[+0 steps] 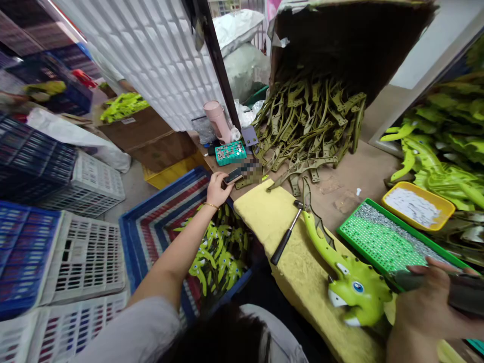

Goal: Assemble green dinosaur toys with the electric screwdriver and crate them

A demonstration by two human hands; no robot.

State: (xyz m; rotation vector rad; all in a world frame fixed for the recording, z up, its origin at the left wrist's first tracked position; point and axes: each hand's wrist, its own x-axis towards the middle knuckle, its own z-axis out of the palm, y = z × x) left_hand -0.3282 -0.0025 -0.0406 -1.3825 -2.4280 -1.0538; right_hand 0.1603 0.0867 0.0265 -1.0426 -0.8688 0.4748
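My left hand [220, 190] reaches out to the far edge of the bench, its fingers closed on the near end of a phone [233, 175]. At the lower right, my right hand [421, 307] is wrapped round a dark, blurred tool [467, 292] that looks like an electric screwdriver. Beside that hand lies a lime-green toy dinosaur head [363, 287] with a long curved neck, resting on a yellow padded cloth [291, 277]. A small hammer [287, 233] with a black grip lies across the same cloth, left of the toy.
Olive plastic parts [313, 116] spill from a cardboard box [378, 45]. A green tray [397, 242] holds small metal pieces; a yellow dish [419, 204] has white bits. A blue crate [151, 217] with finished-looking toys stands below left. A pink bottle [218, 121] stands at the back.
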